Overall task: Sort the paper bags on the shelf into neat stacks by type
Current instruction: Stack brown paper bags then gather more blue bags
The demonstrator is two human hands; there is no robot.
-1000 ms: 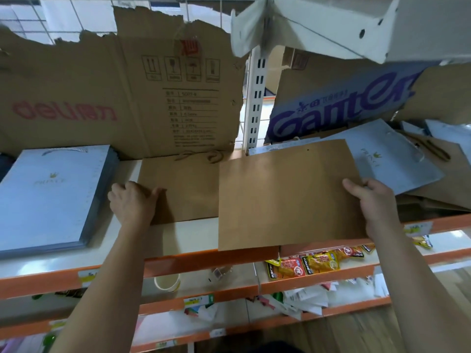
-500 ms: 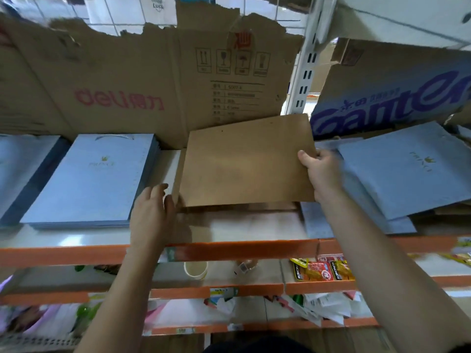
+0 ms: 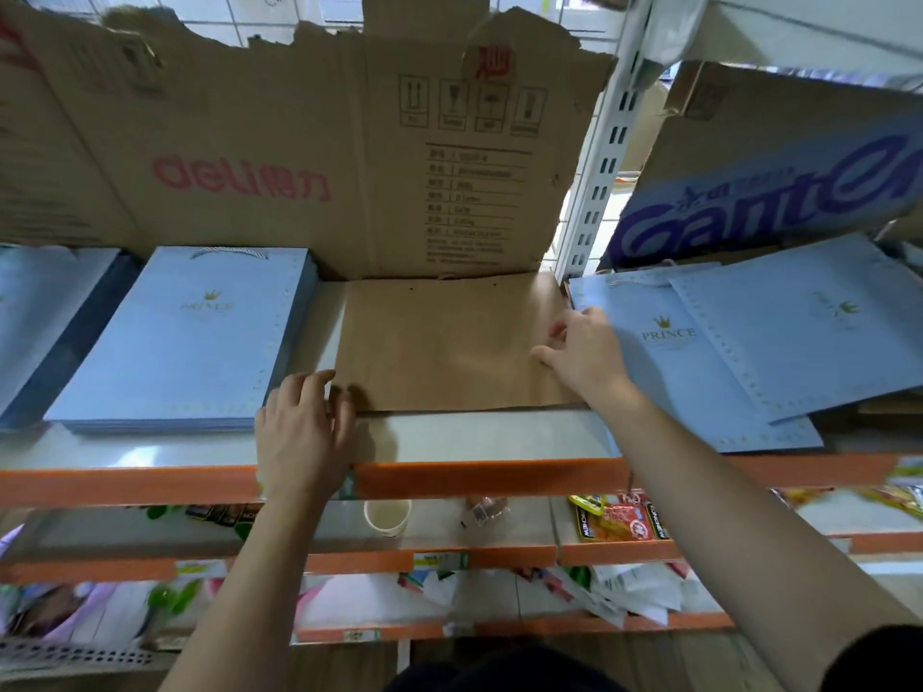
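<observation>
Shelf: brown bag between blue stack, loose blue bags (overlapping).

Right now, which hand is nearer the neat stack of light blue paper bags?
Left. The left hand is beside the stack's near right corner; the right hand is across the flat brown paper bag.

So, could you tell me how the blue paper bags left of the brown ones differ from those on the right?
The left light blue paper bags are squared into a thick, flush stack; the right light blue paper bags lie skewed and overlapping, only a few deep. Both show a gold crown PRINCE logo.
</observation>
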